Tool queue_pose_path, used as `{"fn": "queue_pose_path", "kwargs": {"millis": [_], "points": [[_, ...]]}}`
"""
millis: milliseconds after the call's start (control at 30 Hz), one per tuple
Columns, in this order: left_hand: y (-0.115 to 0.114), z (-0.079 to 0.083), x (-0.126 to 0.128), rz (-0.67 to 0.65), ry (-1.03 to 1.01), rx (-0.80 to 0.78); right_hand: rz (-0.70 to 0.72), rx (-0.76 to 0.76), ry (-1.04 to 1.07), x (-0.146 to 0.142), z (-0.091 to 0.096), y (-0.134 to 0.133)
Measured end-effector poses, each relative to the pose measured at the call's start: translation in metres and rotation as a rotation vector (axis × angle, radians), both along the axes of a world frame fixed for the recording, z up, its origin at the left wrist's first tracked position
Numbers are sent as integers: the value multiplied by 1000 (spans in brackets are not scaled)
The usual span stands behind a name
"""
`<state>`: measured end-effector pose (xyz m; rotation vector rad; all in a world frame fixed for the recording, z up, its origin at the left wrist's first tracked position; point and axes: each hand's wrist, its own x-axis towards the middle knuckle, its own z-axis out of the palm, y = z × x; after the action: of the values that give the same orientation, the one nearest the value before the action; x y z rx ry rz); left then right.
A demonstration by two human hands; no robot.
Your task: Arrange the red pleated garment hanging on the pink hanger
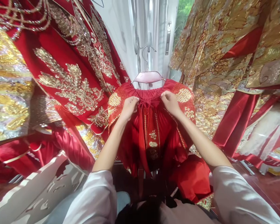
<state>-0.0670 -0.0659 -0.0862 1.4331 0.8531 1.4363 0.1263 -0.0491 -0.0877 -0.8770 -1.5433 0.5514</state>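
Between a red gown stitched with gold sequins [70, 74] at left and gold brocade robes [224, 56] at right, a red pleated skirt with gold embroidery [151, 130] hung from a pink hanger [148, 77], keeping its waistband within reach. The left hand [130, 107] and right hand [170, 102] each pinched that gathered waistband, fingers closed beside its tied drawstring [143, 104].
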Motion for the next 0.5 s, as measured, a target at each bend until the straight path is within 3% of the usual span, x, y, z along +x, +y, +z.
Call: {"fn": "queue_pose_path", "kwargs": {"millis": [133,233,333,400,500], "points": [[1,-1,-12,60,204,146,-76,138,-193,13,1,3],[2,1,-17,229,465,329,-104,168,-285,18,4,3],[-2,4,-19,384,780,382,-161,133,-349,24,5,3],[-8,8,-20,420,925,412,-218,117,-391,28,4,2],[-18,23,-27,433,1018,639,-355,236,-450,41,5,-5]]}}
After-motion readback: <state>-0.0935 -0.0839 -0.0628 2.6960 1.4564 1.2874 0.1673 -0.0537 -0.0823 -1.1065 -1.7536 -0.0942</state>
